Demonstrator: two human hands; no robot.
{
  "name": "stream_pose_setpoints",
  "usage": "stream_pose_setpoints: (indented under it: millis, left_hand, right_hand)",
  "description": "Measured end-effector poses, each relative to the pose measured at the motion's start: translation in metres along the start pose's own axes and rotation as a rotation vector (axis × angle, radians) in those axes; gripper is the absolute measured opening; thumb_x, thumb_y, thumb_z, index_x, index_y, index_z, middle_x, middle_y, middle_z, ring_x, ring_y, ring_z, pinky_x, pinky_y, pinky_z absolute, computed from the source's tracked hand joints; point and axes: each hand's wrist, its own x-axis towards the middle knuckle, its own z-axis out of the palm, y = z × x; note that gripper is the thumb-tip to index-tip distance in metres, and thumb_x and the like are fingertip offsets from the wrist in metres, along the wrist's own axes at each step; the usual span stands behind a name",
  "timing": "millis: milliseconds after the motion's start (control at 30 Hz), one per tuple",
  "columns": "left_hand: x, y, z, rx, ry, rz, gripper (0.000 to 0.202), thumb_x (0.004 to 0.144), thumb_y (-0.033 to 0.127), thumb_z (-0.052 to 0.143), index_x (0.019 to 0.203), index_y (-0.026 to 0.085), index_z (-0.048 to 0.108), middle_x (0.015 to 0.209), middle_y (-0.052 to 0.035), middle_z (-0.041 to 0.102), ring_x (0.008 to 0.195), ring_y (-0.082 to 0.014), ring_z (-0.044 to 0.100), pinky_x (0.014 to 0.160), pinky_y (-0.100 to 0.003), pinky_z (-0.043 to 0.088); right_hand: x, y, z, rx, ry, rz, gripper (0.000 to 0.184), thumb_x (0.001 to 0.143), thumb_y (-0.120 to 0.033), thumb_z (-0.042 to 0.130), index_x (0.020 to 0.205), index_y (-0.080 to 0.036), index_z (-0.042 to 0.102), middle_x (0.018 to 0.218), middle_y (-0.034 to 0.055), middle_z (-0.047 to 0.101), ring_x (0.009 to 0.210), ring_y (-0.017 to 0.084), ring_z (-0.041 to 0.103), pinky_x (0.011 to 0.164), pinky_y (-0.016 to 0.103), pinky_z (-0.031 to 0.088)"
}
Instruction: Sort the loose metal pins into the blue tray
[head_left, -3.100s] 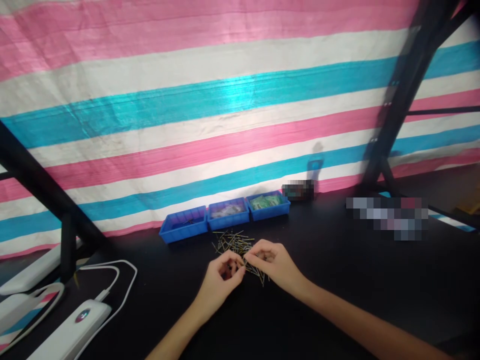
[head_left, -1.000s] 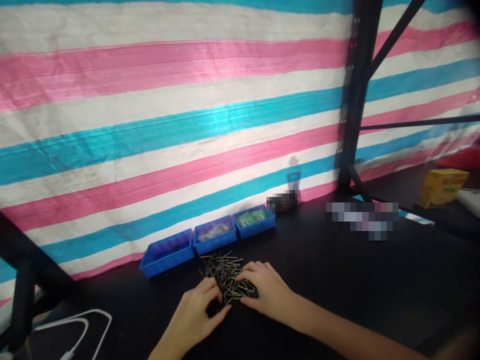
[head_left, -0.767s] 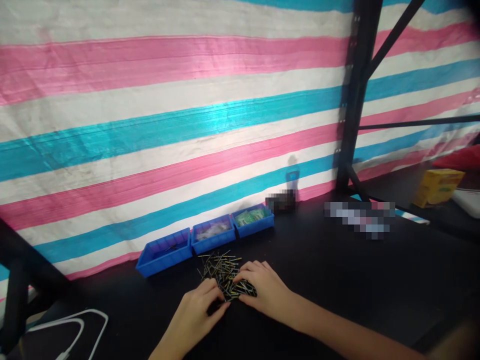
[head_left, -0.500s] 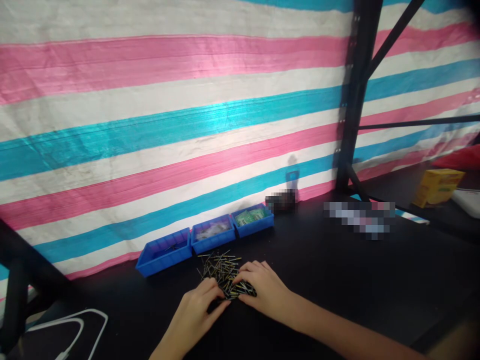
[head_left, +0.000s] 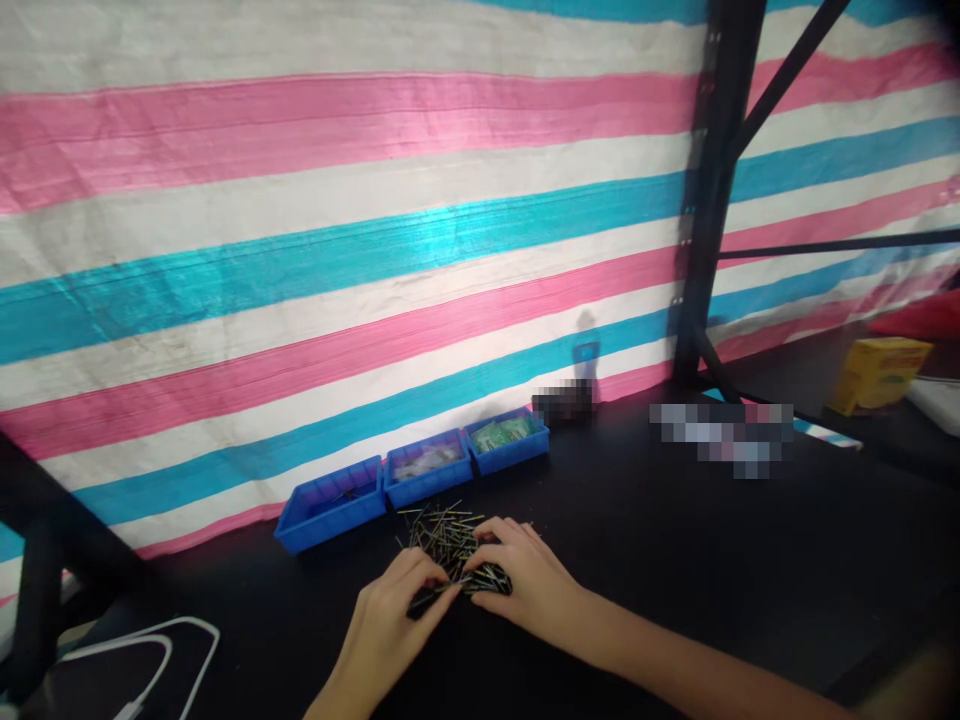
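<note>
A loose pile of thin metal rods [head_left: 444, 530], dark, silver and gold and perhaps long screws or nails, lies on the black table. My left hand [head_left: 397, 615] is at the near left edge of the pile, thumb and fingers pinched together. Dark thin pieces show beneath its curled fingers. Over the right side of the pile, my right hand [head_left: 529, 580] has its fingers curved and its thumb apart from them. Rods are visible between thumb and fingers, and its fingertips touch the pile.
Behind the pile stand three blue bins: the left bin [head_left: 330, 520] with a few dark pieces, the middle bin [head_left: 427, 490] with clear bags, the right bin [head_left: 510, 460] with green packets. A white cable [head_left: 191, 625], black post [head_left: 694, 250] and yellow box [head_left: 881, 375] are around.
My left hand has shifted slightly up, its thumb tip and fingers closer together over the pile's edge. The fingers of my right hand have moved a little among the rods.
</note>
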Motion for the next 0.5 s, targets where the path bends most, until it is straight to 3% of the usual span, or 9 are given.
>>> stream_pose_setpoints:
  millis: [200, 500]
  left_hand:
    - [-0.0001, 0.002, -0.0024, 0.0, 0.032, -0.01, 0.011, 0.082, 0.03, 0.053, 0.08, 0.02, 0.057, 0.074, -0.0003, 0.056, 0.067, -0.0119, 0.056, 0.058, -0.019, 0.044]
    - [-0.0007, 0.0034, -0.0003, -0.036, 0.036, -0.064, 0.012, 0.082, 0.031, 0.052, 0.08, 0.02, 0.058, 0.076, -0.0013, 0.056, 0.064, -0.0116, 0.055, 0.055, -0.019, 0.044]
  right_hand:
    - [0.0043, -0.0039, -0.0029, 0.006, 0.075, -0.044, 0.004, 0.076, -0.027, 0.066, 0.08, -0.026, 0.067, 0.104, -0.0001, 0.057, 0.098, 0.017, 0.05, 0.085, 0.031, 0.032]
    - [0.0034, -0.0104, -0.0054, 0.04, 0.147, -0.084, 0.006, 0.08, -0.027, 0.062, 0.08, -0.023, 0.067, 0.101, 0.0004, 0.057, 0.094, 0.016, 0.051, 0.081, 0.03, 0.033]
